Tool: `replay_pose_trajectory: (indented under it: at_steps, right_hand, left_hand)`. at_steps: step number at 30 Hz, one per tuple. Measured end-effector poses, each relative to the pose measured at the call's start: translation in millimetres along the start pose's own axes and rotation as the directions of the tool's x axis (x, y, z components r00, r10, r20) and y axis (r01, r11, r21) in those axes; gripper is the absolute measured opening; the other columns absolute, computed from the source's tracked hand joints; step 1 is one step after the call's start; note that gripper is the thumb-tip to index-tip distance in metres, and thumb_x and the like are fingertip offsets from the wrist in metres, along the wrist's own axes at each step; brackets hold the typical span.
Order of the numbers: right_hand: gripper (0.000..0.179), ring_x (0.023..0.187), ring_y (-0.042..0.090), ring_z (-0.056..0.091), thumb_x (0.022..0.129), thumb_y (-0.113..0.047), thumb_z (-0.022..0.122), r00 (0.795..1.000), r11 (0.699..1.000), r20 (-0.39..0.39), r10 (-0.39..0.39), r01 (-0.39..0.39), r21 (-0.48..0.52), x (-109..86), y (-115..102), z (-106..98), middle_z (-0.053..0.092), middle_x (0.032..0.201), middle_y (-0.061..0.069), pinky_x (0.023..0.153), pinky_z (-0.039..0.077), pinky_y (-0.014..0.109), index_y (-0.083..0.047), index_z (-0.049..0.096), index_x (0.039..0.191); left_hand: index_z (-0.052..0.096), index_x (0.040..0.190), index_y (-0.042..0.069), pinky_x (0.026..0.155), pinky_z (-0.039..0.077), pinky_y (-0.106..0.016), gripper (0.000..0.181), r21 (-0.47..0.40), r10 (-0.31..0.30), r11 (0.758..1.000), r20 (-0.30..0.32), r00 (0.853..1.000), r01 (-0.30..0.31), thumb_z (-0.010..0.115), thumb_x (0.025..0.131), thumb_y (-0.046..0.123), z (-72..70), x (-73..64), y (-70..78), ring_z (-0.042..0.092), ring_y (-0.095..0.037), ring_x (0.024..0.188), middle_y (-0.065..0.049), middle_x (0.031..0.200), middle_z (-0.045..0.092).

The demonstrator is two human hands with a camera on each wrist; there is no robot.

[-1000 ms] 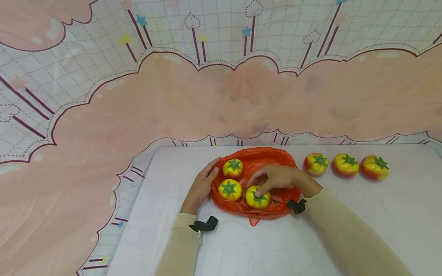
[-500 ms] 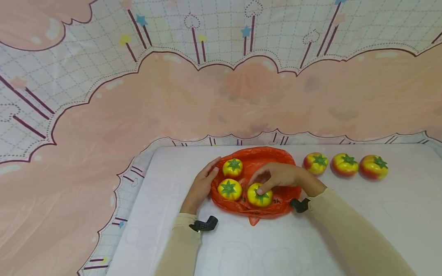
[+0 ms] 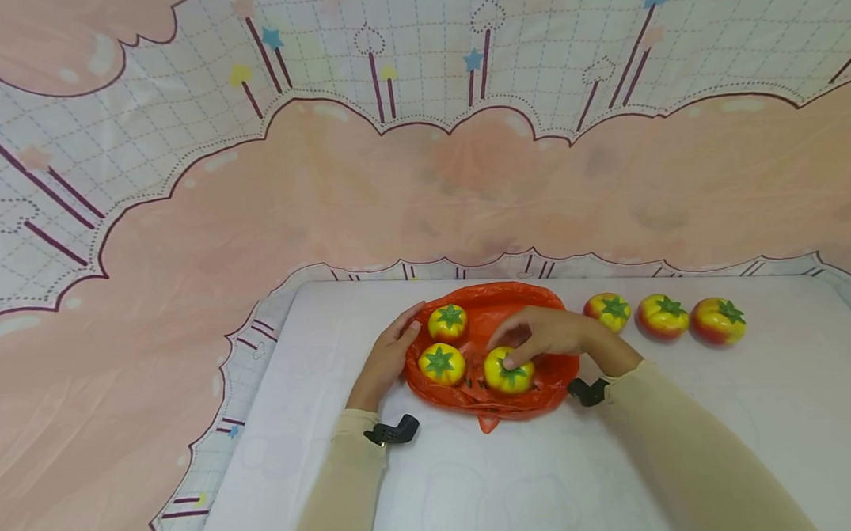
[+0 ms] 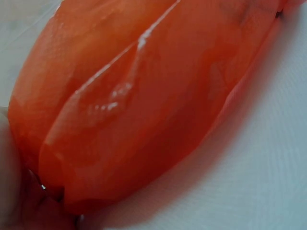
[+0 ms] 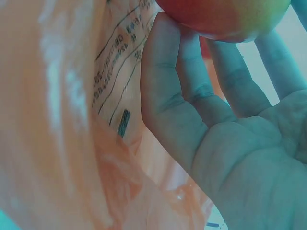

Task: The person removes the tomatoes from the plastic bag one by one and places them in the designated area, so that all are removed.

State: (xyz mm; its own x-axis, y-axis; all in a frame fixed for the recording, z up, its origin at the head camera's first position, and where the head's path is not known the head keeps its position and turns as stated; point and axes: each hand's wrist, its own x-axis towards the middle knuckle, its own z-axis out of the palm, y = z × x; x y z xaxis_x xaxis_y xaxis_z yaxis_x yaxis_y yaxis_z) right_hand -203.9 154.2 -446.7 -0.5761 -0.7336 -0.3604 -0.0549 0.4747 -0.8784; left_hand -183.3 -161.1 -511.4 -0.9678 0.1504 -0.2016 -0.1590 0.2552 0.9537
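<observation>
From the head view, a red plastic bag lies spread on the desk, two leafy-topped fruits sitting in its left half. The right hand has a held fruit within the bag's mouth, its grip closed only to the fruit's width; whether the fruit touches the bottom I cannot tell. The left hand touches the bag's left edge, and whether that grip pinches the plastic is unclear. Three more fruits stand in a row to the right.

In the left wrist view, the bag looks thin and floppy, best taken by its rim.

In the right wrist view, the fingertips meet the held fruit, palm well clear. Its glossy skin suggests something stiff, light and rather slippery, safest held round the sides, below the leaves
</observation>
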Motion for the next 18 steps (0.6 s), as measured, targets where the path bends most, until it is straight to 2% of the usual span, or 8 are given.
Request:
replay_pose_trajectory:
  at_steps: [6, 18]
  right_hand:
    - [0.037, 0.124, 0.025, 0.057, 0.088, -0.032, 0.081, 0.999, 0.999, -0.04, 0.009, -0.01, -0.047, -8.7, 0.8, -3.5, 0.07, 0.125, -0.001, 0.096, 0.059, 0.038, -0.021, 0.073, 0.122]
    - [0.038, 0.118, 0.027, 0.059, 0.089, -0.027, 0.079, 0.996, 1.0, -0.083, -0.014, 0.012, -0.015, -30.9, 7.4, -15.3, 0.069, 0.124, 0.004, 0.098, 0.057, 0.038, -0.015, 0.071, 0.124]
  left_hand:
    - [0.052, 0.142, 0.051, 0.126, 0.025, -0.054, 0.038, 0.007, -0.001, 1.0, -0.008, 1.0, 0.001, 0.052, 0.105, 0.046, 0.7, -0.8, 0.5, 0.03, -0.021, 0.155, 0.013, 0.159, 0.042]
    - [0.052, 0.142, 0.052, 0.126, 0.023, -0.055, 0.037, 0.014, -0.002, 1.0, -0.005, 1.0, 0.003, 0.051, 0.105, 0.048, 0.1, 0.2, -0.9, 0.028, -0.021, 0.155, 0.013, 0.16, 0.042]
